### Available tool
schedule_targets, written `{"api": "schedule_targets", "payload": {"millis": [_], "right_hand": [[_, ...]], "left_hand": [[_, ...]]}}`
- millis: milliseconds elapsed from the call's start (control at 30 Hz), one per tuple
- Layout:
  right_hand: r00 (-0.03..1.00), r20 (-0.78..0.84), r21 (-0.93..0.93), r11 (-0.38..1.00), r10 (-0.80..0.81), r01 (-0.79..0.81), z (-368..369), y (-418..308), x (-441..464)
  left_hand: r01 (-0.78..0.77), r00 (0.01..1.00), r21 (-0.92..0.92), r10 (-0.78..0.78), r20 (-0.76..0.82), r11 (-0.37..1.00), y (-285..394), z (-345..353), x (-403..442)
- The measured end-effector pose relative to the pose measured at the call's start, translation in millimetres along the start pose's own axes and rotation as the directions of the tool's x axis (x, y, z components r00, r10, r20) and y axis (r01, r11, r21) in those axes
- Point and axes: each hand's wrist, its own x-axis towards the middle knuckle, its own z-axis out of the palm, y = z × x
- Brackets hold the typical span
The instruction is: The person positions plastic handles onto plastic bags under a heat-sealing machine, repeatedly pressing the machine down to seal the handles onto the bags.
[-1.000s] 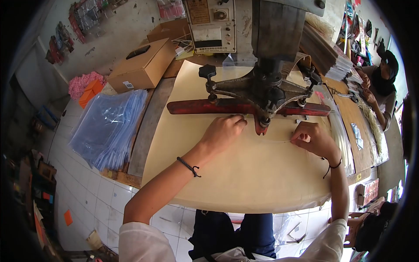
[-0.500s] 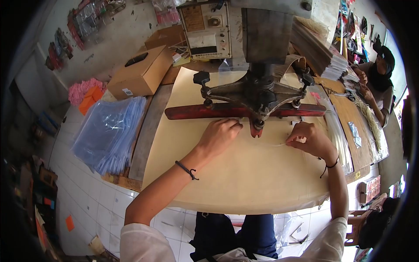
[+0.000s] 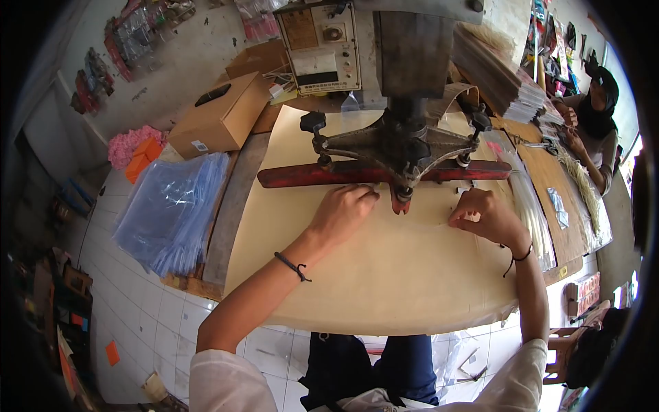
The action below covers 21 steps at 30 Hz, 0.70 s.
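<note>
evidently, the left hand (image 3: 344, 211) is at the lower edge of the red bar (image 3: 322, 174) of the press, its fingers bunched close together; the tips are partly hidden, so i cannot tell whether they pinch anything. the right hand (image 3: 486, 214) is near the bar's other end, fingers curled in toward the thumb; whether they close on something thin, i cannot tell. any clear film between the two hands is too faint to make out.

the tan sheet (image 3: 371, 275) lies under both hands and the bar, spread over the bench (image 3: 237, 199), its near edge curving down. it looks smooth and fairly light, bendy rather than stiff, and could crease if tugged from one corner; two well-parted holds along the near edge would suit it best.

the clear plastic sleeves (image 3: 171, 213) are in a loose, fanned stack to the left, just beside the sheet. they look light, floppy and slippery, likely to slide over each other or cling. a flat pinch at one corner should take a single sleeve, while the whole pile would want support from beneath. the bar looks rigid and heavy, so fingertips fit better beside it than under it.
</note>
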Motion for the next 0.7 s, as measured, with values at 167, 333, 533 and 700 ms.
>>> {"api": "schedule_targets", "payload": {"millis": [167,333,533,700], "right_hand": [[0.999,-0.042,-0.036,0.999,-0.005,0.004,1.4,0.8,-0.6],[0.99,-0.133,-0.155,0.987,-0.051,0.031,2.9,2.6,-0.2],[0.96,-0.152,-0.32,0.93,-0.236,0.178,14.6,0.7,5.5],[0.943,-0.221,-0.313,0.934,-0.251,0.175,32.1,-3.7,8.7]], "left_hand": [[0.035,0.994,0.024,-0.038,0.102,0.999,2.4,-3.8,1.1],[0.177,0.971,0.044,-0.181,0.158,0.983,2.9,1.9,-1.0],[0.201,0.932,0.082,-0.216,0.292,0.976,8.5,-12.0,2.3],[0.173,0.919,0.134,-0.209,0.335,0.976,13.3,-18.1,4.5]]}}
